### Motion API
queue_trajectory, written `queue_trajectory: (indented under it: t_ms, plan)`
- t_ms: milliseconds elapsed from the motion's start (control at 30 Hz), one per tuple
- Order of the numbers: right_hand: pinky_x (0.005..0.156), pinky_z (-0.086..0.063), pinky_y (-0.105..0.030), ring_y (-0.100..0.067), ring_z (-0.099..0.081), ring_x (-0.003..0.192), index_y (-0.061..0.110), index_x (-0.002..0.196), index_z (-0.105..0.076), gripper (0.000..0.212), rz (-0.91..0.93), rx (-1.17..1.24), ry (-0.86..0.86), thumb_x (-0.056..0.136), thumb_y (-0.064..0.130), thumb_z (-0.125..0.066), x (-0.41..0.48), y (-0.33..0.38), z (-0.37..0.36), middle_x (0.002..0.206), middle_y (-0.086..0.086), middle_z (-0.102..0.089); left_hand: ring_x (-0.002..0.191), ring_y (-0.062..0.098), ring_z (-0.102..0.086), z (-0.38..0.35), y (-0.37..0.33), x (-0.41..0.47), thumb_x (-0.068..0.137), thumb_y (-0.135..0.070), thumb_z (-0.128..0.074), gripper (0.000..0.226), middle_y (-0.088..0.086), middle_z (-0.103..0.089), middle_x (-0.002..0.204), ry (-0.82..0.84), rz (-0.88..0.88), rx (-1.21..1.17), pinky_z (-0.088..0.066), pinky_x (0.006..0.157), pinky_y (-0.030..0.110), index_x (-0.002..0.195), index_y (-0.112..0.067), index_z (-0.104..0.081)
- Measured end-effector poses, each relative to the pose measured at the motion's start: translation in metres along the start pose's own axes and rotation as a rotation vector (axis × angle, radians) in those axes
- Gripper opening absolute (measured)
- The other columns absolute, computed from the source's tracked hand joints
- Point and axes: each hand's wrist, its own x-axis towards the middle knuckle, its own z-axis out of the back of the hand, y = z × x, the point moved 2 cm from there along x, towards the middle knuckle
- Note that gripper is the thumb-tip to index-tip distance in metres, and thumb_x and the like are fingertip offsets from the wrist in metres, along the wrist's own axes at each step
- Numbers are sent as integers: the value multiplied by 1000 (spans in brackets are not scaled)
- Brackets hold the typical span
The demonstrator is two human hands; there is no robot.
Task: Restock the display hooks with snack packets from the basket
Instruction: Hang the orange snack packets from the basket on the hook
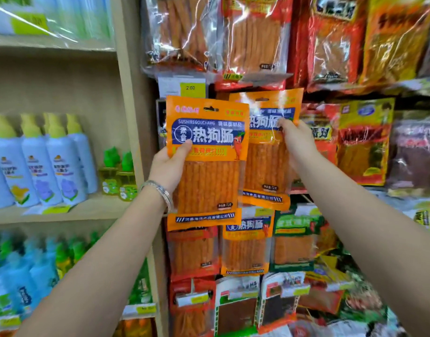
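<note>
- My left hand grips the front packet by its left edge, thumb across the blue band; my right hand pinches the rear packet at its right edge, thumb on its face; the hands are apart, one packet each.
- Both packets stand upright, long axis vertical, hang slots uppermost; the front packet overlaps the left part of the rear packet, which lies closer to the display, so I judge the right hand is the nearer one to hang first.
- The move turns on the slot meeting a hook, up and away from my hands; the hook is hidden behind the packets, and I cannot tell whether the rear packet is on it.
- Front packet reads "SUSHIREGOUCHANG", "素食", "热狗肠", "调味面制品"; low down, "72克"; the bottom strip is too blurred to read fully.
- Just above, a tag reads 2.00; a matching packet hangs below; bottles stand on the shelf to the left; the basket is out of view.
</note>
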Motion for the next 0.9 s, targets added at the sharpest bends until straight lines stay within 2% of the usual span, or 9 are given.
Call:
queue_trajectory:
  t_ms: [167,300,367,467,567,700,767,800,900]
  plan:
    - [89,-49,-42,-24,-63,99,20,92,-57,7,-47,16,47,92,24,-52,25,-5,-10,103,-6,-66,74,8,-70,-7,8,23,82,-53,-60,22,-15,-73,79,28,15,3,-53,73,34,83,-32,-67]
    - [98,-46,-43,-22,-59,108,19,104,-56,14,-93,10,61,93,27,-51,38,-14,-12,114,-4,-63,72,7,-70,-14,16,30,84,-53,-59,25,-13,-73,80,40,37,-19,-52,68,32,92,-31,-65]
    - [100,-43,-43,-21,-57,110,18,111,-55,21,-91,-5,63,93,29,-52,44,-17,-13,116,-3,-62,75,9,-71,-18,18,33,83,-53,-60,27,-12,-73,82,39,51,-25,-54,74,36,96,-30,-65]
    - [96,-47,-40,-22,-59,108,15,118,-55,34,-26,-70,33,90,33,-57,50,-23,-12,115,-4,-63,81,14,-71,-26,20,35,82,-54,-61,28,-10,-74,85,22,82,-37,-54,83,44,96,-31,-64]
    - [87,-46,-28,-15,-57,105,12,121,-49,43,89,-78,-34,86,30,-66,50,-32,-6,117,-3,-58,86,18,-70,-37,21,35,80,-54,-62,27,-9,-74,87,11,95,-22,-52,88,47,92,-30,-67]
    - [90,-42,-25,-13,-52,103,21,107,-46,28,278,-107,-133,87,31,-65,41,-39,9,112,-1,-54,85,16,-70,-56,19,32,80,-55,-60,30,-10,-74,86,34,98,2,-52,87,45,93,-28,-68]
    - [81,-43,-26,-8,-56,89,24,95,-52,17,258,-49,-27,90,38,-59,37,-38,10,98,5,-58,84,15,-70,-66,18,30,78,-56,-61,30,-11,-74,84,37,91,8,-52,87,44,89,-29,-67]
    - [77,-45,-27,-7,-57,84,24,92,-55,20,217,-13,69,90,44,-57,35,-38,9,93,6,-60,85,16,-69,-71,16,28,75,-58,-62,32,-11,-74,84,42,90,13,-52,87,44,87,-29,-67]
    - [87,-51,-41,-18,-64,96,17,100,-62,37,147,-32,241,88,52,-56,34,-35,4,104,-2,-68,80,14,-69,-89,12,22,73,-61,-60,31,-10,-73,80,93,70,69,-52,79,40,81,-32,-68]
